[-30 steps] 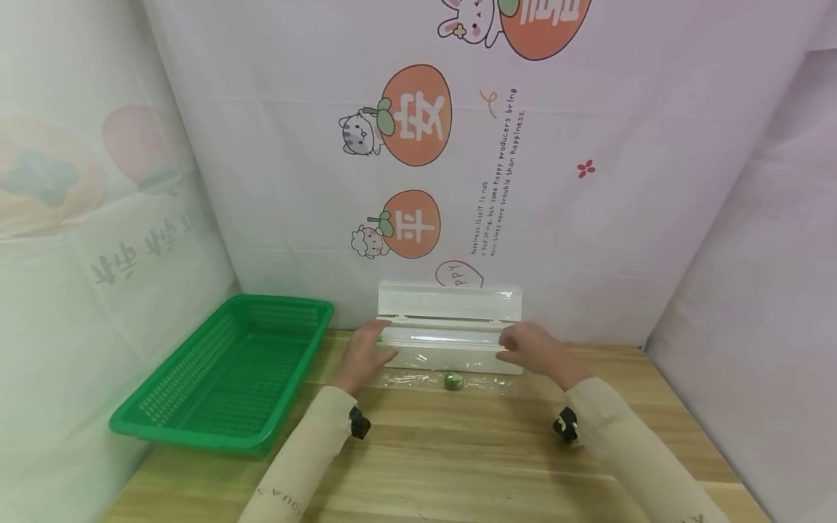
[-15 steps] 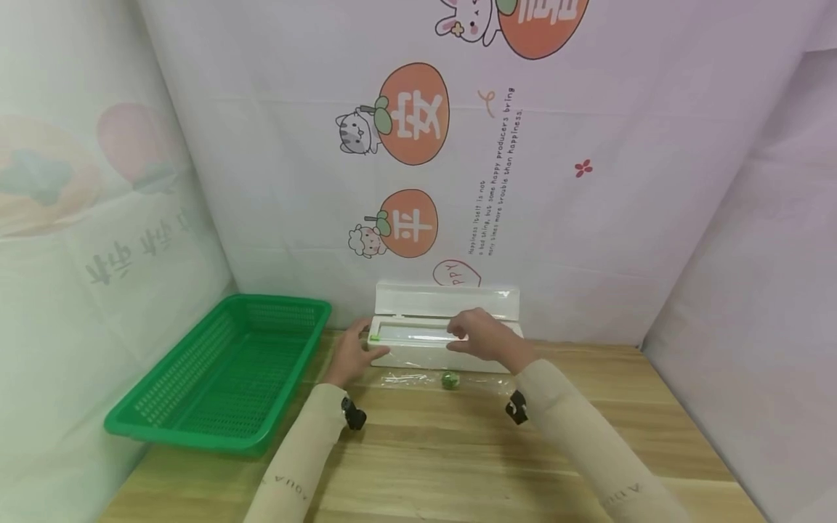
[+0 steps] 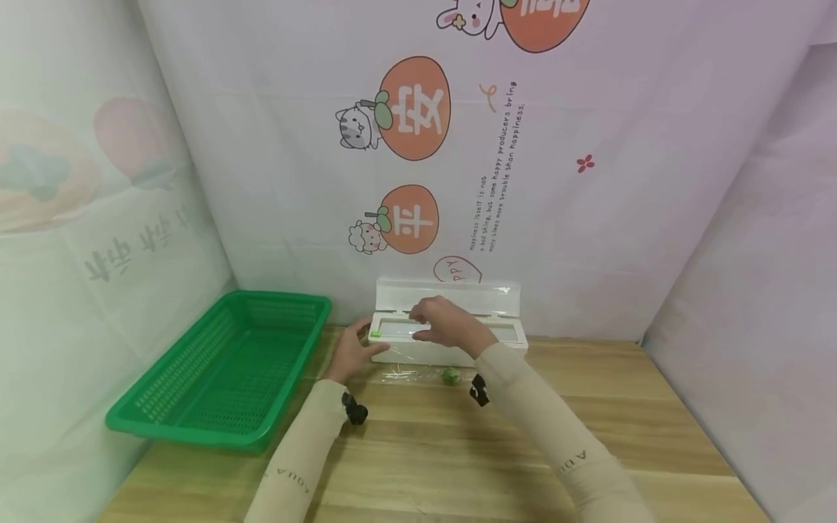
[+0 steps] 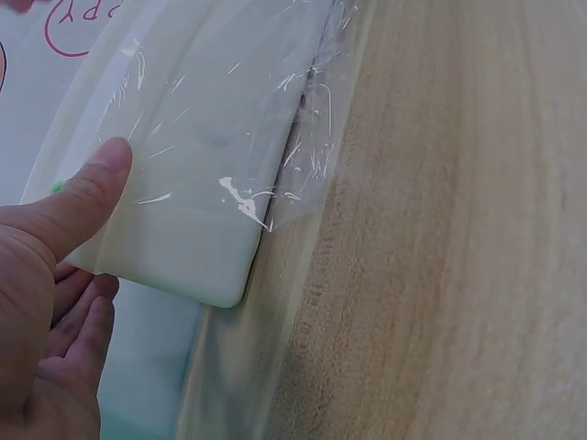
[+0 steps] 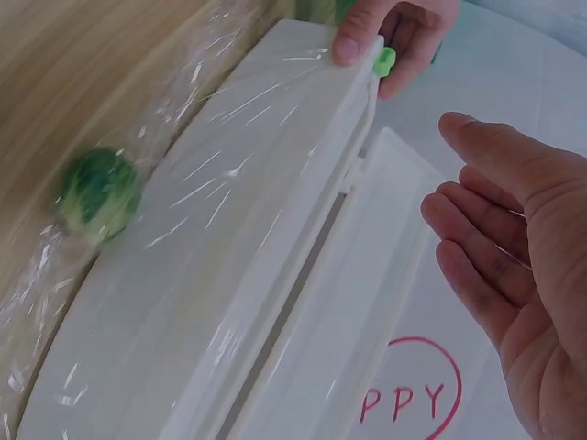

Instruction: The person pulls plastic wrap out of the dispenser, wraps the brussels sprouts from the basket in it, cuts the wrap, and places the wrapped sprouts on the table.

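A white cling film dispenser (image 3: 418,354) stands at the back of the table, its clear lid (image 3: 451,298) raised. My left hand (image 3: 352,354) holds its left end, thumb on the front edge and fingers behind, beside the green slider cutter (image 5: 385,62). Over the dispenser's middle hovers my right hand (image 3: 450,325), fingers loosely bent and nothing in them; the right wrist view shows them apart from the lid. Clear cling film (image 4: 275,174) hangs down the front onto the table. A small round green vegetable, like a Brussels sprout (image 5: 99,194), lies at the film.
A green plastic basket (image 3: 261,378) stands on the left of the wooden table (image 3: 418,450). Printed white cloth (image 3: 288,181) walls the table at the back and sides, close behind the dispenser's lid.
My right hand has moved left from the dispenser's right end to above its middle. The left hand has shifted slightly left and stays at the left end.
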The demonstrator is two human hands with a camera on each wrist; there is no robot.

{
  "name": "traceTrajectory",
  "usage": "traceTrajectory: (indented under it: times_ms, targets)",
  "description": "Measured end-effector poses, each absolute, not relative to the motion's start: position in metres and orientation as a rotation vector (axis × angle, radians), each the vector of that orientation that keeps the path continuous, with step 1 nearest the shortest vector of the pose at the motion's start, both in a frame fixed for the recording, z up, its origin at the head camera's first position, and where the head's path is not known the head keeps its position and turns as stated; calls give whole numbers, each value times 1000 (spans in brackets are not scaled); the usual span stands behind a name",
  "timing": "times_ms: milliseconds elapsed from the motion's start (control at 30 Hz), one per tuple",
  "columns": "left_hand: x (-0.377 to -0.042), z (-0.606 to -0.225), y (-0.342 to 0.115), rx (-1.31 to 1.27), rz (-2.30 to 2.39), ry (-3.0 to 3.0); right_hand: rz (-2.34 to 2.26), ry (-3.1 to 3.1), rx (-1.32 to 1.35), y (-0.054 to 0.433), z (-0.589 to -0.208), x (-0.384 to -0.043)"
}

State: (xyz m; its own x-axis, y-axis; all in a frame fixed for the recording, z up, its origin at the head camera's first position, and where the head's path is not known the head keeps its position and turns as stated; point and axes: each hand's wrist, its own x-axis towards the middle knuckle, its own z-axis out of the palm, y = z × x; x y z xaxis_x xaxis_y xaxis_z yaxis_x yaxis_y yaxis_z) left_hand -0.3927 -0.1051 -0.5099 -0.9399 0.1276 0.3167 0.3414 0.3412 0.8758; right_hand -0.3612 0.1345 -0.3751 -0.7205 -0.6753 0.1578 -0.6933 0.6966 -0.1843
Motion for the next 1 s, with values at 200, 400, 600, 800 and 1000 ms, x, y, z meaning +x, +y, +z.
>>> traceTrajectory:
  times_ms: [200, 400, 600, 800, 1000]
  targets:
    - [-394, -509, -107, -476, -1666, -2404, 324, -2772, 1196, 104, -382, -377]
    - [-396, -511, -109, -501, -1669, -2385, 370, -2765, 1235, 77, -391, -386]
    - [-396, -513, -111, -493, -1623, -2375, 353, -2819, 1214, 57, -400, -391]
    - [-397, -514, -111, -497, -1608, -2387, 352, -2896, 1133, 49, -412, -392]
    - [-398, -512, -112, -482, -1628, -2377, 378, -2868, 1119, 45, -421, -394]
